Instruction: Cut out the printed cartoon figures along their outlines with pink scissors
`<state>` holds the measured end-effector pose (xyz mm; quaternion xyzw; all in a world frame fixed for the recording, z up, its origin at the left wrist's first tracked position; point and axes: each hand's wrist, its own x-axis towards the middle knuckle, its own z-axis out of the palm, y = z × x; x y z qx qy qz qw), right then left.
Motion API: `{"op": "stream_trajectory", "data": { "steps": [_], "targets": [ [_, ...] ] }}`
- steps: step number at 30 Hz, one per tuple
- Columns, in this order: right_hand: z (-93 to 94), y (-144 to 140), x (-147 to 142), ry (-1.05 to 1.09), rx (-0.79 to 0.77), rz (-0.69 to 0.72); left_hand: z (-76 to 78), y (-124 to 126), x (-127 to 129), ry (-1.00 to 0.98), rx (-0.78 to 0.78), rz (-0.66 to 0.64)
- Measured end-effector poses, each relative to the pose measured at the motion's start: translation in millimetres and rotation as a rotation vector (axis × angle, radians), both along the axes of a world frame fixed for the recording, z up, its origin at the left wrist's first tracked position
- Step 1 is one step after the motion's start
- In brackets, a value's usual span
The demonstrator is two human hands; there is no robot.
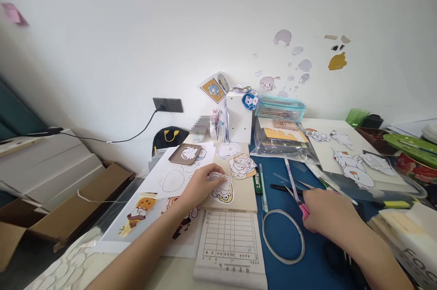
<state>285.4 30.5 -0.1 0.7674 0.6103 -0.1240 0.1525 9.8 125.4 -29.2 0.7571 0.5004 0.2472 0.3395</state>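
Right, the worktop (177, 276) spreads wide and crowded, pale at the near left edge, with a blue cutting mat (283, 176) covering the middle and right. On the left lies a big white sheet (164, 167) carrying drawn outlines and cartoon stickers, and a small brown tray (186, 154) sits on its far end. Beside it a tan card (243, 192) holds several cut-out stickers, and a printed grid pad (230, 240) lies nearer the person, just below that card.

Both forearms come in from the bottom of the view. The left arm angles up from the lower left, wrist straight, and the left hand (201, 185) lies palm down with fingers loosely spread and curved, fingertips (218, 180) pressing on a white-edged sticker cut-out (223, 191) at the left side of the tan card. It is not clenched; it pins the piece flat.

The right arm enters from the lower right, and the right hand (327, 212) is curled over, knuckles up, closed around the pink handle of a pair of scissors (296, 193). The blades point away from the person, up and to the left across the blue mat, well apart from the sticker.

A thin wire ring (283, 235) lies on the mat between the two hands, and a green pen (262, 187) rests along the mat's left edge, just beside the card.
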Motion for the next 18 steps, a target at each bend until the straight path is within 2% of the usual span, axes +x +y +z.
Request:
{"op": "stream_trajectory", "data": {
  "steps": [4, 8, 12, 15, 18],
  "targets": [
    [0.1, -3, 13, 0.214, 0.057, 0.063, 2.1, 1, -1, -0.006, -0.013, 0.022],
    [3.8, -6, 18, 0.73, 0.06, 0.209, 2.5, 3, -2, -0.015, -0.007, 0.026],
    [6.7, 1, 17, 1.138, 0.114, 0.251, 2.2, 4, -2, -0.012, 0.022, 0.039],
    [-1.6, 12, 14, 1.265, 0.179, 0.238, 1.2, 3, -2, -0.005, 0.057, 0.043],
    [-18.3, 22, 8, 1.271, 0.243, 0.193, -0.6, 3, -1, 0.006, 0.091, 0.035]
  ]
}}
